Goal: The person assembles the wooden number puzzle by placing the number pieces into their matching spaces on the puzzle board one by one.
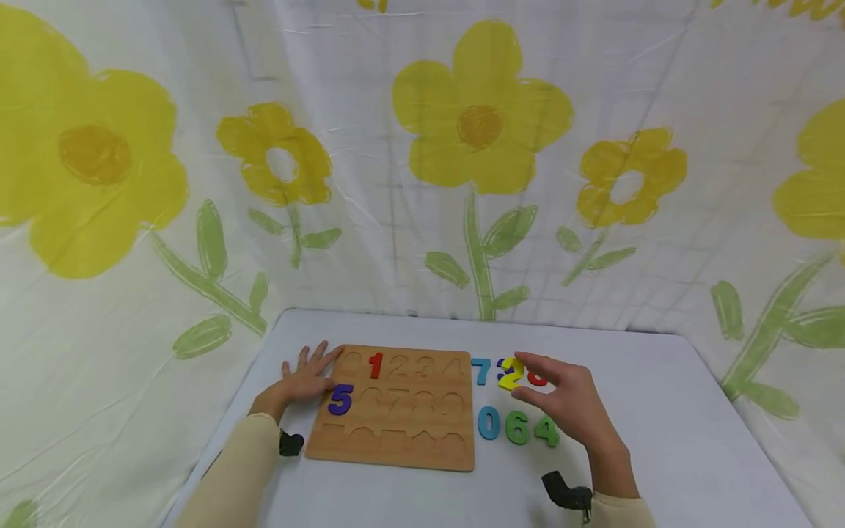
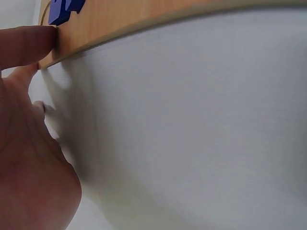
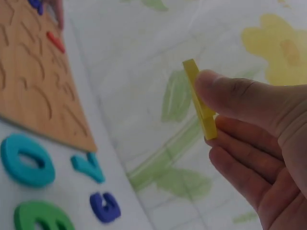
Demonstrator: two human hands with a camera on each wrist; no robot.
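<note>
Between the thumb and fingers of my right hand [image 1: 569,400] is a yellow number 2 [image 3: 194,91], pinched and lifted to the right of the board. In the right wrist view the piece is seen edge-on. My left hand [image 1: 300,381] lies at the left edge of a wooden number board [image 1: 383,453], fingers spread, thumb on the board's surface beside a purple 5 [image 1: 342,390]. A red 1 [image 1: 375,365] sits in the top row of the board. The other recesses visible on the board hold no pieces.
Right of the board lie a teal 7 [image 1: 484,363], a teal 0 [image 1: 483,423], a green 6 [image 1: 518,435] and a green 4 [image 1: 546,431]. A purple number [image 3: 106,212] and a red one [image 1: 536,380] are partly hidden in the head view. Behind the white table [image 1: 660,418] hangs a flowered sheet [image 1: 370,257].
</note>
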